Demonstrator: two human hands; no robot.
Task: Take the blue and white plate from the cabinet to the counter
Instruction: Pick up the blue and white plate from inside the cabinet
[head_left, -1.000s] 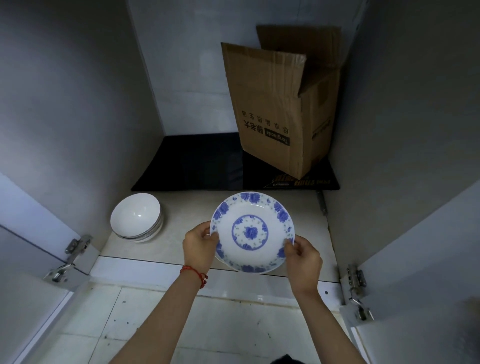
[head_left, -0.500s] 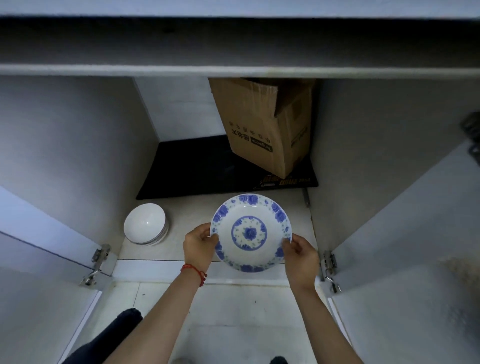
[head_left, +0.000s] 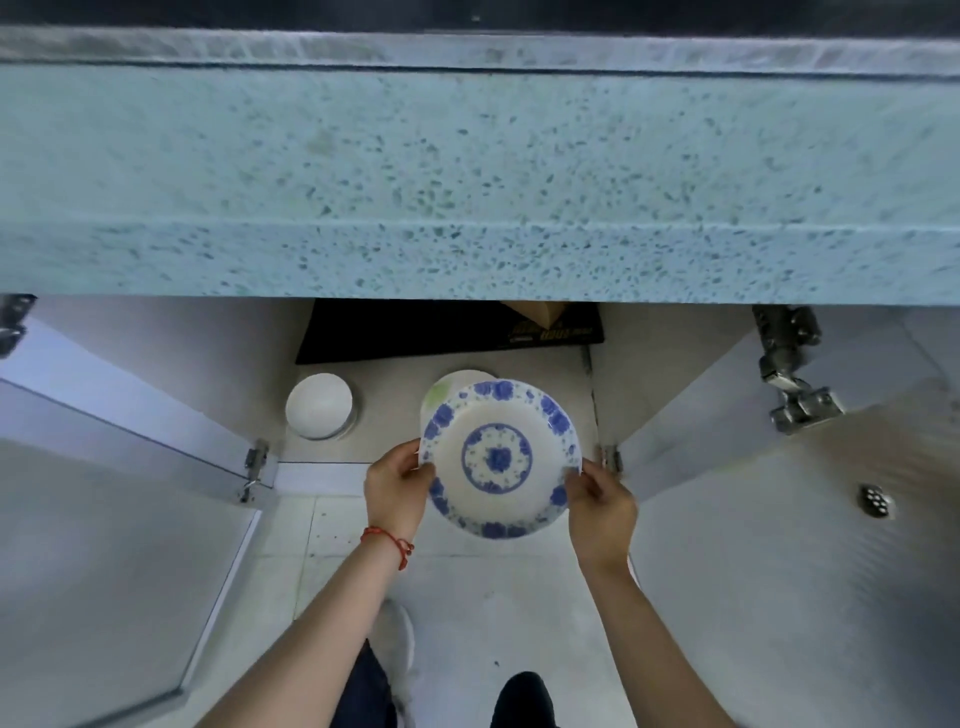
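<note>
The plate (head_left: 500, 458) is held level by both hands: left hand (head_left: 396, 483) and right hand (head_left: 602, 503) are closed on opposite rim edges, thumbs on top. It hangs in front of the open cabinet, below the table (head_left: 467, 171), whose edge lies above and ahead; a lift up and forward is judged next.

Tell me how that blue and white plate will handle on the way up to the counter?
The blue and white plate looks glazed, so probably stiff, breakable and a bit slick. The left hand and right hand pinch opposite rim edges only, so it could tip. The speckled counter edge overhangs it; a knock might chip it.
</note>
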